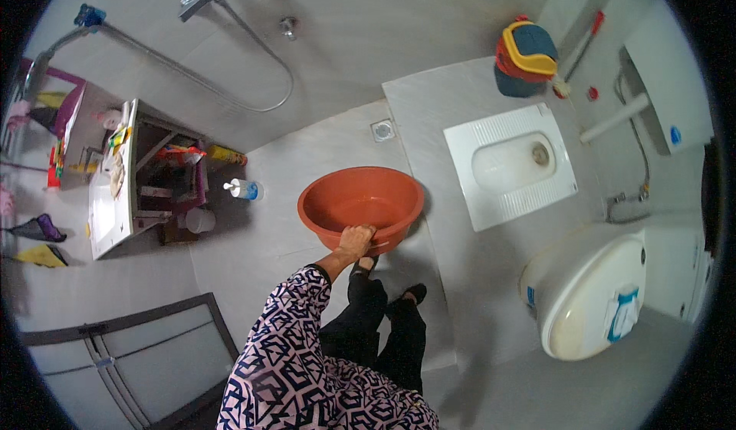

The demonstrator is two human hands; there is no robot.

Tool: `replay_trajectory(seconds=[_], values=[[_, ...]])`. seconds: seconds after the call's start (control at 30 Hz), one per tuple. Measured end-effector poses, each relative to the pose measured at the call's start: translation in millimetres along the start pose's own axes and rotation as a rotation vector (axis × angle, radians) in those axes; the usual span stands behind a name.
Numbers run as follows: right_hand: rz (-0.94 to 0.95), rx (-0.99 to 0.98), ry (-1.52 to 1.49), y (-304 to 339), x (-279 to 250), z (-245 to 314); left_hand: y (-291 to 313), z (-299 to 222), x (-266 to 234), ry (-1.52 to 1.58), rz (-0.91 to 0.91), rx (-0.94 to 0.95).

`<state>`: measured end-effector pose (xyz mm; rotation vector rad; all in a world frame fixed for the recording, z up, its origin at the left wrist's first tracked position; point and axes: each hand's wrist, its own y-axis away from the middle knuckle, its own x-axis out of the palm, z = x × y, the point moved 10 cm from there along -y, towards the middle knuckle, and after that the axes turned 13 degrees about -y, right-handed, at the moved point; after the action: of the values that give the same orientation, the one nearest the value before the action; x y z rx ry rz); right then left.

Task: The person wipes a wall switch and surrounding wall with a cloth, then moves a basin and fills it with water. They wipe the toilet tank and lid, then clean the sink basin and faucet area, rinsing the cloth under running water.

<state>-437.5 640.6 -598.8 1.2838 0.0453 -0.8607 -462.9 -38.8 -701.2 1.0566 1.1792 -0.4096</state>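
My left hand (356, 240) is closed on the near rim of a large reddish-brown plastic basin (362, 177). The wide oval basin shows no contents in the part I can see. It is in front of my feet; whether its base rests on the grey tiles or is slightly lifted, I cannot tell. My left arm, in a pink and black patterned sleeve (287, 307), reaches forward to it. My right hand is out of sight.
A white pump bottle (244, 189) and a vanity cabinet (142, 177) stand left. Right of the basin, a raised step holds a squat toilet (512, 162). Beyond are a lidded bin (527, 58) and a floor drain (382, 130). A washing machine-like white unit (590, 296) stands right.
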Motion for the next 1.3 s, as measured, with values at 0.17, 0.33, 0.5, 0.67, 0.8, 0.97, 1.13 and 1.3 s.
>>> replay_trajectory(seconds=[0.17, 0.33, 0.5, 0.67, 0.8, 0.97, 1.13, 1.3], values=[[0.064, 0.039, -0.195, -67, 35, 77, -54, 60, -3, 0.003, -0.109, -0.064], [0.076, -0.005, -0.154, -120, 64, 164, -121, 122, 25, 0.047, -0.237, -0.174], [0.045, -0.137, -0.240, -189, 102, 228, -179, 163, 62, 0.031, -0.229, -0.251], [0.104, -0.213, -0.125, -244, 127, 253, -213, 191, 91, 0.017, -0.309, -0.305], [0.047, -0.276, -0.071, -259, 144, 270, -225, 206, 113, 0.000, -0.381, -0.362], [0.054, -0.150, -0.175, -295, 146, 208, -239, 201, 130, 0.017, -0.435, -0.382], [0.081, -0.134, -0.196, -300, 164, 180, -268, 193, 148, 0.022, -0.403, -0.408], [0.189, -0.188, 0.034, -315, 180, 179, -302, 181, 158, 0.093, -0.375, -0.371]])
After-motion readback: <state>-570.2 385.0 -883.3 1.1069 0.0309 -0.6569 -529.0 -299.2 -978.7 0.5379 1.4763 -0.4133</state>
